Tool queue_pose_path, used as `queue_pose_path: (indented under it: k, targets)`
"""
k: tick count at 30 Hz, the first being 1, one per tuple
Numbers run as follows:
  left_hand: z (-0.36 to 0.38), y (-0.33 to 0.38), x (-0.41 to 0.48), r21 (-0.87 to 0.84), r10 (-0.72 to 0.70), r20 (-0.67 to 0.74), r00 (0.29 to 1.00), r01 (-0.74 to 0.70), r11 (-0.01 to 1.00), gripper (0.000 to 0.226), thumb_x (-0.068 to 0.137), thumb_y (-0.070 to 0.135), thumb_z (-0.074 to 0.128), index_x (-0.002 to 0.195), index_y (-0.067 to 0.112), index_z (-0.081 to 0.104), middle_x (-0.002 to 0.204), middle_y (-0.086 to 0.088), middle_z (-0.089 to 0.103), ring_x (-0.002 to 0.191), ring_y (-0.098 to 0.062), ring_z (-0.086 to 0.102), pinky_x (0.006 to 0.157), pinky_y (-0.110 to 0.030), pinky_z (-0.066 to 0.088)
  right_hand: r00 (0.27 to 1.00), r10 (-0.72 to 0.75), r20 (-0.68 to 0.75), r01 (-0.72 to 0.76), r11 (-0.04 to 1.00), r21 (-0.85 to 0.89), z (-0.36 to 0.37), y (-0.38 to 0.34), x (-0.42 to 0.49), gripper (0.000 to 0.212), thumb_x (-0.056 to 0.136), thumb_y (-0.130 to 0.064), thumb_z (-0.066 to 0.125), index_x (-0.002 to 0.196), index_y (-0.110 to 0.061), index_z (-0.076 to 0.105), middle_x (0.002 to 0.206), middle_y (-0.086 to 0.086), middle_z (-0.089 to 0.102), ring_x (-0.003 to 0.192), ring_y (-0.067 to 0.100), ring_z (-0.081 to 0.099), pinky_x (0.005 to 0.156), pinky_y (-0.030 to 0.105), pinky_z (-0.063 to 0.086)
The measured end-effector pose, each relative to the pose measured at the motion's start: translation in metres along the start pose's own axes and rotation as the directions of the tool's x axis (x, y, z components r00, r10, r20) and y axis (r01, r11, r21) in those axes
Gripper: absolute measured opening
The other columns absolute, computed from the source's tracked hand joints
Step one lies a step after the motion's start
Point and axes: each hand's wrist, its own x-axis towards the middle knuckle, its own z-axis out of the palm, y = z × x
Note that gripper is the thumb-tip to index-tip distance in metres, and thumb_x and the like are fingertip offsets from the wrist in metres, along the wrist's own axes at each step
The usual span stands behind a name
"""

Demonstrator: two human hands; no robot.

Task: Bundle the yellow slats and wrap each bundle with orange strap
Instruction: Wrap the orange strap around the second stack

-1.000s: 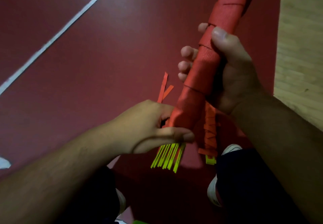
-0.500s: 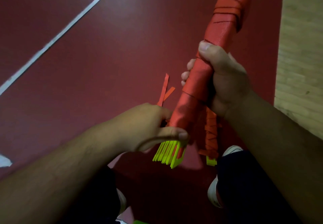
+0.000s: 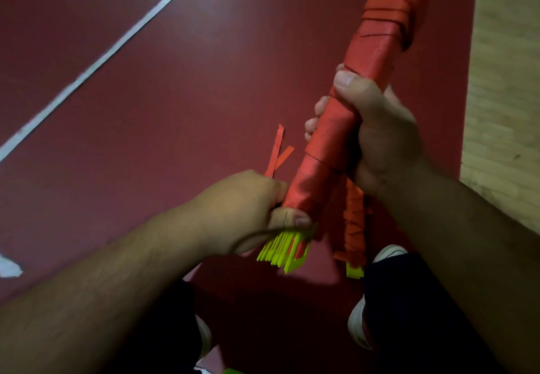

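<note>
My left thumb (image 3: 292, 219) is pressed across the near end of the orange-wrapped bundle (image 3: 380, 40), with the other fingers curled behind it, so the left hand (image 3: 242, 207) pinches the wrap just above the bare yellow slat ends (image 3: 282, 251). Two loose strap tails (image 3: 277, 151) poke up beyond its knuckles; whether it also traps them I can't tell from this angle. My right hand (image 3: 382, 140) is wrapped round the middle of the bundle, thumb on top and fingertips showing on the far side. Over the last second that hand has slid down the bundle towards me, closing much of the gap to the left hand. The slat ends, splayed like a fan a second ago, now sit tighter and have turned to show a flat face. I read that as the bundle being twisted and squeezed to snug the wrap, so tying off the tails is likely the next job. The bundle hangs tilted over the red mat (image 3: 175, 111), its far end out of frame. A second wrapped bundle (image 3: 353, 227) hangs behind it, near my shoe (image 3: 390, 252).
</note>
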Motion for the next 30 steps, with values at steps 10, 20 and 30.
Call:
queue_pose_path:
  k: [10, 20, 30]
  targets:
    - [-0.004, 0.005, 0.000, -0.144, -0.001, -0.011, 1.000, 0.000, 0.990, 0.049, 0.082, 0.073, 0.046, 0.073, 0.028, 0.061, 0.058, 0.000, 0.055, 0.053, -0.015, 0.052, 0.049, -0.027, 0.035, 0.997, 0.015, 0.071, -0.016, 1.000, 0.024, 0.000, -0.004, -0.001, 0.020, 0.080, -0.021, 0.061, 0.097, -0.018, 0.051, 0.072, 0.007, 0.060, 0.058, 0.023, 0.062, 0.062, 0.040, 0.055]
    - [-0.009, 0.018, 0.003, 0.028, -0.184, -0.121, 0.976, 0.188, 0.982, 0.052, 0.075, 0.078, 0.050, 0.072, 0.025, 0.051, 0.061, 0.000, 0.059, 0.055, -0.013, 0.053, 0.056, -0.037, 0.043, 0.984, -0.117, -0.135, 0.115, 0.993, -0.026, 0.001, 0.000, 0.003, 0.020, 0.083, -0.019, 0.067, 0.097, -0.015, 0.054, 0.074, 0.007, 0.058, 0.061, 0.024, 0.062, 0.064, 0.040, 0.055]
    - [-0.017, 0.032, -0.002, -0.729, 0.099, 0.205, 0.974, 0.084, 0.679, 0.032, 0.098, 0.006, 0.053, 0.072, 0.024, 0.059, 0.058, 0.023, 0.058, 0.053, 0.011, 0.051, 0.054, -0.007, 0.040, 0.972, 0.111, 0.205, -0.153, 0.967, 0.202, -0.001, -0.007, -0.005, 0.036, 0.091, -0.043, 0.045, 0.117, -0.022, 0.058, 0.085, 0.006, 0.071, 0.076, 0.020, 0.070, 0.077, 0.037, 0.057]
